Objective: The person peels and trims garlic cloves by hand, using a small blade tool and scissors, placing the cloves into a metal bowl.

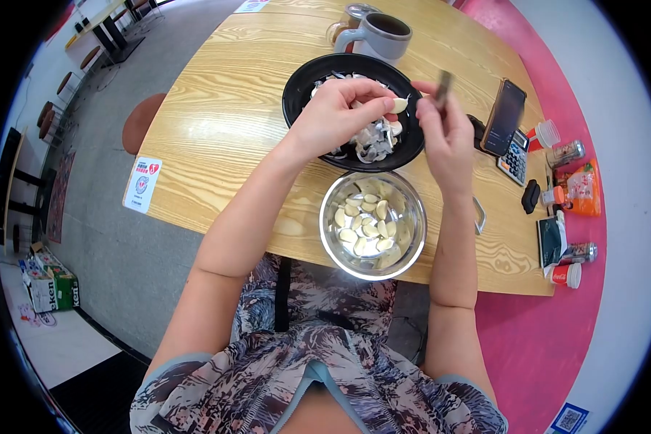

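My left hand (331, 116) pinches a pale garlic clove (398, 106) between thumb and fingertips, above a black plate (291, 101). Papery garlic skins (374, 150) and some cloves lie on that plate, partly hidden by the hand. At the plate's right edge, my right hand (450, 137) is closed on a small knife (444, 84), blurred by motion and pointing up. Its thumb is close to the clove. Nearer to me stands a shiny metal bowl (327, 242) by the table edge, with several peeled garlic cloves (369, 230) in it.
Behind the plate stand a grey mug (387, 40) and a glass jar (360, 11). On the right are a propped phone (504, 116), a calculator (514, 158), red-and-white cups (566, 275), spice jars and an orange packet (583, 189). A brown stool (143, 123) is left of the table.
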Demonstrator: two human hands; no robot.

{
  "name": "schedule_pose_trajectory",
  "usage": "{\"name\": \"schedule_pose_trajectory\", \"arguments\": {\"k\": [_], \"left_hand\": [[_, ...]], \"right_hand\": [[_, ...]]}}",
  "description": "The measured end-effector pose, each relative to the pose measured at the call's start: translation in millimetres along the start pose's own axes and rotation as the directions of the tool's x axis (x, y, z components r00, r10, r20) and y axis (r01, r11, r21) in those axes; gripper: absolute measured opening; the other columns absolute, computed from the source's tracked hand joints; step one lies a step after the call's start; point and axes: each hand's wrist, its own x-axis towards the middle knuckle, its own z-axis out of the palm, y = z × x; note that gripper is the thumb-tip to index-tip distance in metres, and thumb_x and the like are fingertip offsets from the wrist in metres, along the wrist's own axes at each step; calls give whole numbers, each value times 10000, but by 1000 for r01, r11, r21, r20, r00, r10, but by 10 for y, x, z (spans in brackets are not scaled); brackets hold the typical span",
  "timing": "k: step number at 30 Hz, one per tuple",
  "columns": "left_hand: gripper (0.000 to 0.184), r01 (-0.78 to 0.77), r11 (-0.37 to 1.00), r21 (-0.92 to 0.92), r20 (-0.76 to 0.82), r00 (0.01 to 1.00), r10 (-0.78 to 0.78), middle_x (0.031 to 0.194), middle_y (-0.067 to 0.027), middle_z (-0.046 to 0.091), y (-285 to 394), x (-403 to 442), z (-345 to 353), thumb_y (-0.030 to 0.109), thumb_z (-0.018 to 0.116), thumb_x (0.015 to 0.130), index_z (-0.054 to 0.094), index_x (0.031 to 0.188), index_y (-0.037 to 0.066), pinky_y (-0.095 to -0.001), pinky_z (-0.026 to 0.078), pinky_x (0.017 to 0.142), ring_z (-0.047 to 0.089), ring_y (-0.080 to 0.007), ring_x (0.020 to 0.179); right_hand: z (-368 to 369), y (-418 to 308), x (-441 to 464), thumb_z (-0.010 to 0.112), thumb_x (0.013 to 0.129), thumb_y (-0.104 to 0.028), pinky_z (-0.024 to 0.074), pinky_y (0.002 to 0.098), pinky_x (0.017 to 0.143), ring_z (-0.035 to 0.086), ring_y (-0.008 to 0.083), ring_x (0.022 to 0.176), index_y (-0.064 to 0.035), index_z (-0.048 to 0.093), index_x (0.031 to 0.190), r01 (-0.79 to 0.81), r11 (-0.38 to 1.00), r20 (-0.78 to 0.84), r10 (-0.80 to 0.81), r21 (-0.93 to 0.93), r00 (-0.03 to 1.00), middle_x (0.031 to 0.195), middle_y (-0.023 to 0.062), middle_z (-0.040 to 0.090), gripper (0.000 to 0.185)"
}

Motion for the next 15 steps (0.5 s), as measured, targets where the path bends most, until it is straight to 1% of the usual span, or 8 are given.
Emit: {"name": "schedule_pose_trajectory", "arguments": {"k": [1, 2, 4, 7, 9, 12, 14, 15], "left_hand": [[206, 1, 1000, 0, 2, 1000, -1, 840, -16, 702, 3, -1, -1, 169, 644, 937, 685, 1046, 0, -168, 416, 583, 556, 1, 699], [199, -28, 998, 50, 17, 999, 27, 847, -16, 702, 19, -4, -7, 155, 641, 935, 684, 1047, -4, -166, 423, 597, 561, -1, 709], [194, -58, 993, 100, 32, 998, 55, 854, -17, 702, 26, -8, 0, 141, 638, 933, 682, 1049, -7, -164, 430, 610, 566, -4, 719], [176, -114, 988, 105, -21, 993, 117, 845, -1, 686, 29, -13, 24, 118, 641, 922, 684, 1040, -7, -161, 415, 597, 538, 5, 688], [155, -127, 969, 210, -40, 990, 138, 827, 17, 664, 53, -29, 26, 107, 650, 913, 687, 1017, -2, -166, 411, 589, 509, 7, 658], [152, -162, 946, 280, -38, 983, 179, 809, 24, 646, 47, -33, 42, 109, 669, 899, 686, 998, -5, -172, 410, 583, 487, 3, 634], [151, -189, 930, 316, -32, 977, 209, 825, 14, 655, 51, -35, 49, 106, 673, 897, 684, 993, -8, -173, 417, 587, 501, -3, 641], [150, -216, 910, 353, -26, 970, 240, 841, 4, 665, 53, -36, 52, 104, 677, 894, 683, 989, -12, -174, 424, 590, 514, -9, 649]], "right_hand": [[19, 30, -1, 574, 939, -41, 432, 270, 603, 539, 103, 683, 1, 625, 1032, 26, 999, 16, -25, -33, 1000, 828, 35, 609, 113], [20, 9, -2, 574, 939, -41, 432, 270, 603, 539, 103, 683, 1, 625, 1032, 25, 999, 15, -25, -33, 1000, 828, 35, 609, 113], [13, -56, -1, 609, 906, -18, 430, 261, 592, 544, 115, 671, 27, 632, 978, 119, 971, 51, -110, -210, 993, 813, 65, 604, 88], [2, -66, -8, 643, 874, -9, 437, 255, 576, 556, 131, 646, 44, 632, 933, 140, 961, 51, -132, -237, 990, 795, 86, 594, 80], [-7, -65, -8, 658, 863, -9, 441, 254, 568, 558, 132, 633, 46, 630, 924, 168, 953, 65, -157, -253, 985, 783, 86, 594, 87], [4, -77, -12, 674, 845, -3, 450, 253, 559, 563, 126, 619, 51, 624, 910, 199, 943, 82, -184, -266, 980, 763, 86, 591, 98], [9, -77, -19, 674, 838, 4, 455, 252, 559, 566, 120, 617, 54, 620, 906, 201, 943, 82, -186, -266, 979, 756, 87, 590, 100], [12, -66, -22, 670, 834, 1, 436, 241, 547, 540, 104, 607, 53, 618, 904, 191, 944, 73, -178, -267, 981, 738, 75, 570, 101]]}}
